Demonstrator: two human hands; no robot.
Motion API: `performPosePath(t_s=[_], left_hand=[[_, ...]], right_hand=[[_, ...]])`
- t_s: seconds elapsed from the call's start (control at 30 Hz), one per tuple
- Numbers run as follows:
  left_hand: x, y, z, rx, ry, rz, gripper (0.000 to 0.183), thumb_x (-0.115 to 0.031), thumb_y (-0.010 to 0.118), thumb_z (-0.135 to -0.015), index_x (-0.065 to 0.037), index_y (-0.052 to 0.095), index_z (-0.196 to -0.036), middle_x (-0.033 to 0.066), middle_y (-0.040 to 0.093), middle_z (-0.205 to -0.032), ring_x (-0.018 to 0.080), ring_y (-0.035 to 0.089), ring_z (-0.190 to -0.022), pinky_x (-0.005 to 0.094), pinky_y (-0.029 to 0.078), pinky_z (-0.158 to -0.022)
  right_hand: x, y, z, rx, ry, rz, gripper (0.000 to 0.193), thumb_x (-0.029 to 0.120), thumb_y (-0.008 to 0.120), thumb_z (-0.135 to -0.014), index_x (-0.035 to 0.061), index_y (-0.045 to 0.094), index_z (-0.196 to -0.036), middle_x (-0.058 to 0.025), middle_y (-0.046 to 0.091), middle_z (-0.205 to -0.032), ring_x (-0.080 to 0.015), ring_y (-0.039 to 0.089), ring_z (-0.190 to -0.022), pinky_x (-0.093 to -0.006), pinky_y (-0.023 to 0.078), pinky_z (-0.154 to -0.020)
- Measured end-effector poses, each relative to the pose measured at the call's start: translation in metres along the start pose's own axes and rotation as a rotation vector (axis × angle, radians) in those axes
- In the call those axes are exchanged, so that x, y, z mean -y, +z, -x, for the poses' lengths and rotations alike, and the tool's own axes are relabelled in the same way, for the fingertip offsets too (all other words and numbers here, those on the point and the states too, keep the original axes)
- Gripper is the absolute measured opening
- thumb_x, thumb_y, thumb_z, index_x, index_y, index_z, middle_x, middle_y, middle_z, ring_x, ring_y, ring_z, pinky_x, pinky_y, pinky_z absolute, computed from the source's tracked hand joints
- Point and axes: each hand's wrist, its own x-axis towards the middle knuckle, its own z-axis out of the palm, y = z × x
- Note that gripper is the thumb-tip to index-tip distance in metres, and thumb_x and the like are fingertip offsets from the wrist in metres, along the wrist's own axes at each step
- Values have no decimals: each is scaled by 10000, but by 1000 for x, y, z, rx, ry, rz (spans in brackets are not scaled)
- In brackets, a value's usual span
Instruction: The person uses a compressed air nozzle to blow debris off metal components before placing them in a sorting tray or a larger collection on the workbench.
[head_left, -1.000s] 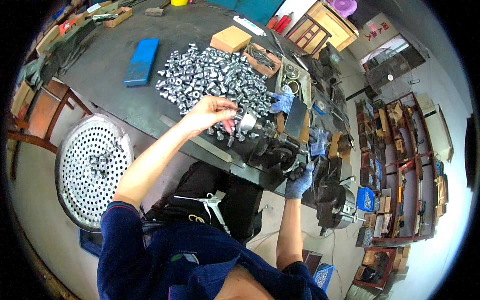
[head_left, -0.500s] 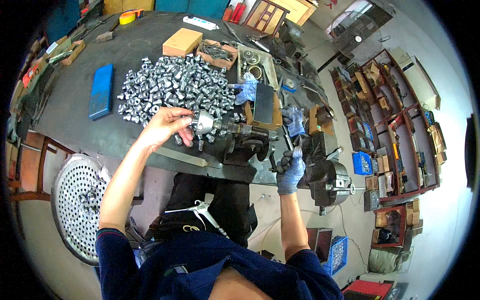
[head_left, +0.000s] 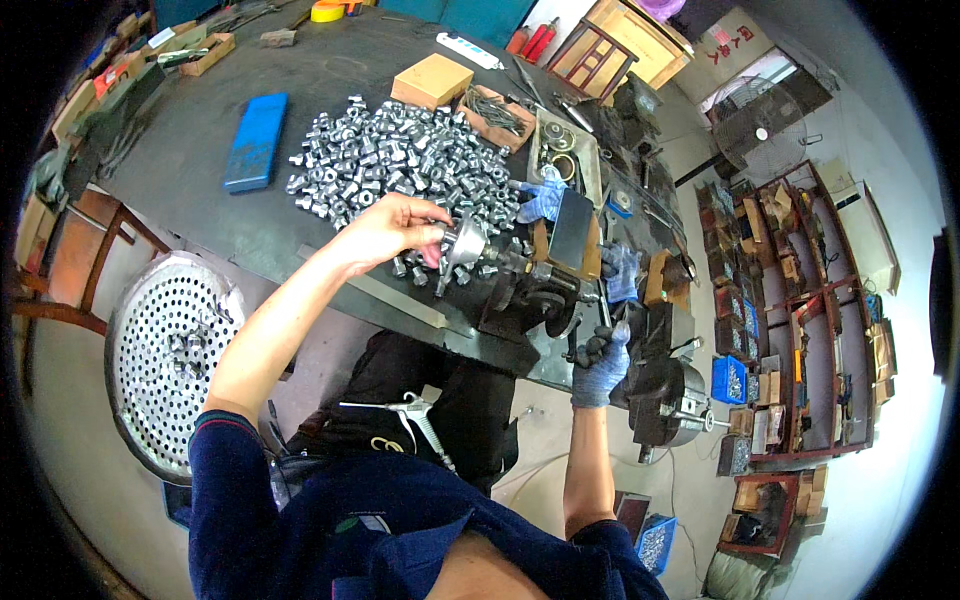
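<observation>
My bare left hand is closed in a pinch at the mouth of a silvery drill chuck. Its fingertips partly hide what they hold there. The chuck sits on the left end of a dark, hand-cranked metal device at the table's near edge. On the device's right side, my right hand, in a blue-grey glove with dark fingers, is wrapped round the crank handle. A large heap of shiny metal fittings lies just beyond my left hand, with a few loose ones beneath the chuck.
A blue case lies left of the heap; a yellow-brown box stands behind it. A dark flat panel rests on a carton behind the device. Right of my right hand stands a bench vise. A perforated round stool is at lower left.
The whole view has shifted, so table and hands appear farther right. My left hand stays at the chuck and my right hand stays on the crank handle.
</observation>
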Motion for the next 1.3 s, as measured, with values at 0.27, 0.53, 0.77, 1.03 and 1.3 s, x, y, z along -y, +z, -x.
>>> performPosePath(t_s=[0.27,0.53,0.77,1.03,1.3], left_hand=[[9,3,1,-124,-15,43,263,-139,576,-879,95,585,-998,96,611,-684,163,610,-553,282,529,-545],[4,0,2,-13,-26,107,206,-58,599,-838,42,594,-1018,112,631,-863,156,635,-719,277,531,-690],[1,0,2,2,22,-74,268,-6,628,-792,13,573,-1053,76,636,-853,128,618,-819,244,485,-739],[6,1,1,-55,57,-122,283,2,670,-759,33,563,-1020,74,643,-820,129,626,-772,248,490,-725],[14,-2,-2,-97,81,-85,261,21,691,-733,38,609,-980,73,644,-820,128,626,-765,247,503,-711]], right_hand=[[6,8,-1,69,-35,-31,422,430,614,-828,30,533,-719,28,385,-503,-59,343,-390,-209,267,-333],[10,7,3,20,2,28,422,446,610,-822,46,532,-711,24,401,-505,-67,361,-393,-210,283,-336],[49,40,-27,100,-121,-25,401,460,595,-824,92,515,-688,35,368,-498,-68,318,-369,-212,266,-321],[7,48,-116,82,-143,-74,360,441,602,-825,85,598,-882,3,560,-665,-54,396,-445,-199,260,-347],[-58,22,-88,-2,-33,-31,389,376,610,-838,15,597,-984,-23,599,-763,-109,542,-626,-244,460,-590]])
